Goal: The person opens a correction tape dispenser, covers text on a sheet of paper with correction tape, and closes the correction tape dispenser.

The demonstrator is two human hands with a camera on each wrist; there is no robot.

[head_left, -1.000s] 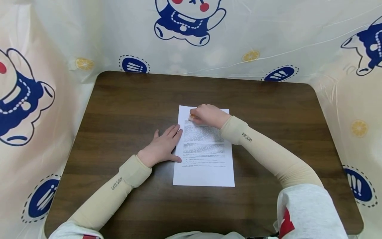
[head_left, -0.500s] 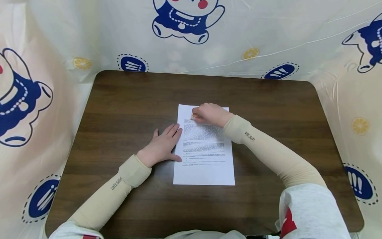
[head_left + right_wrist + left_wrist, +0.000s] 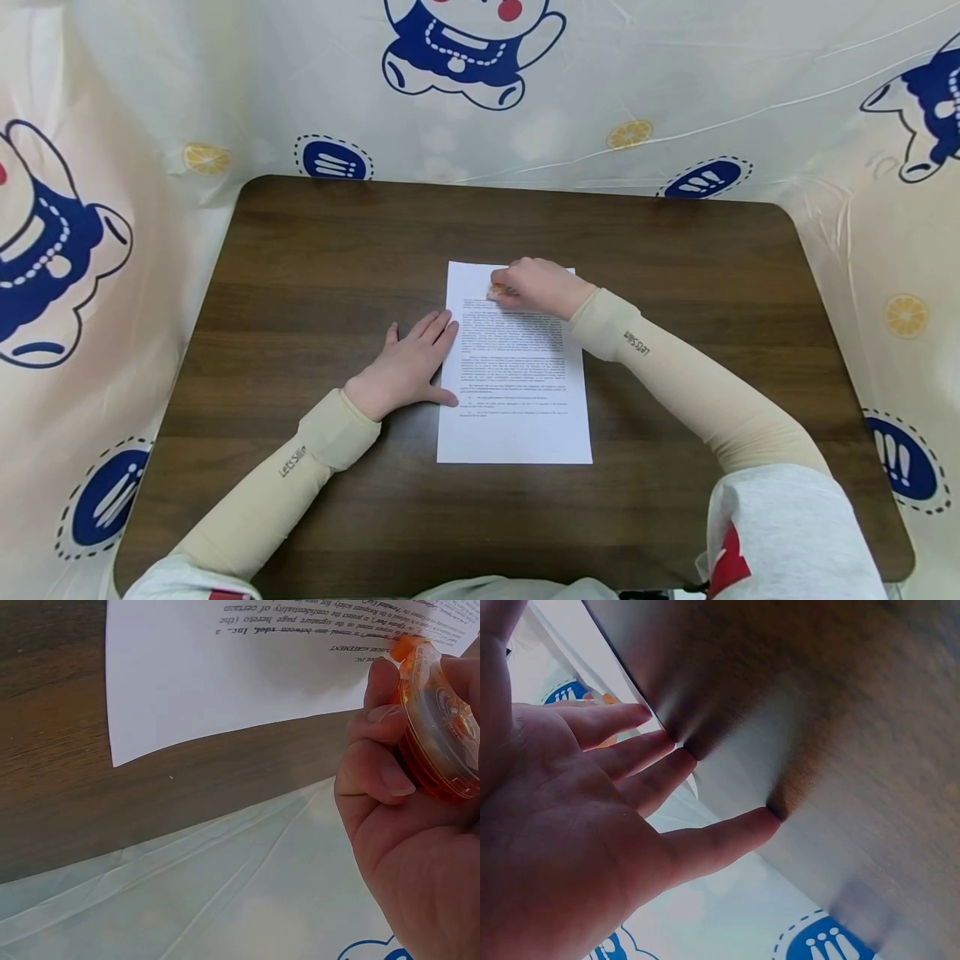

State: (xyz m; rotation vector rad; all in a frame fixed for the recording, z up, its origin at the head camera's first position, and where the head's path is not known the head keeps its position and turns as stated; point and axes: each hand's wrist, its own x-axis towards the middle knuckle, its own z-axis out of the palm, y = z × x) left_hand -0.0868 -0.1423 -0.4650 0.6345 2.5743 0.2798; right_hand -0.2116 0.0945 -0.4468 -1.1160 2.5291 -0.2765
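A printed sheet of paper (image 3: 517,440) lies on the dark wooden table (image 3: 337,250). My right hand (image 3: 543,286) grips an orange translucent correction tape (image 3: 441,724) with curled fingers, and its tip is at the first printed lines near the sheet's top. In the head view most of the correction tape is hidden by that hand. My left hand (image 3: 405,367) lies spread, its fingertips and thumb at the sheet's left edge. From the left wrist view, the fingers of the left hand (image 3: 577,825) look straight and apart, touching the surface.
A pale plastic curtain (image 3: 495,142) with blue bear prints and orange slices surrounds the table's back and sides. Beige sleeves cover both forearms. The table has rounded corners.
My right hand has slid a short way to the right along the top text lines with the correction tape. The left hand stays in place. The head view has shifted slightly.
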